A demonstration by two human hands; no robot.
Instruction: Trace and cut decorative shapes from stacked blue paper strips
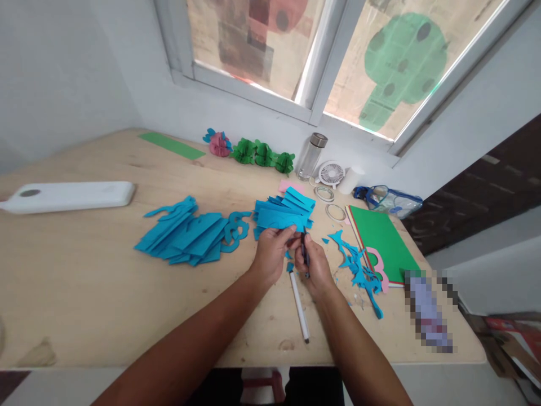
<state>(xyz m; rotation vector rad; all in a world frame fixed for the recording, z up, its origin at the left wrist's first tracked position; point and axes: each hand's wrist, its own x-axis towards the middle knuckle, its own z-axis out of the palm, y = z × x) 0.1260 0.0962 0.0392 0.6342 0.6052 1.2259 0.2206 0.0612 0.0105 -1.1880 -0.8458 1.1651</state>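
Note:
My left hand (270,251) is closed, with thumb and fingers pinching a piece of blue paper (283,220) at its near edge. Close beside it, my right hand (315,265) is wrapped round dark-handled scissors (305,254), which point away from me at the paper's edge. The blades are mostly hidden by the fingers and paper. More folded blue pieces (300,200) lie just behind the hands. Below them, a white marker (300,310) rests on the table. Small blue scraps (289,266) sit near its upper end.
Stacked blue folded papers (190,237) lie left; tangled blue offcuts (359,270) lie right, beside green sheets (380,242) and a pink cutout (378,265). Tape rolls (336,212), a glass bottle (311,158), a small fan (331,173) and green paper ornaments (262,154) stand behind. A white device (76,196) lies far left.

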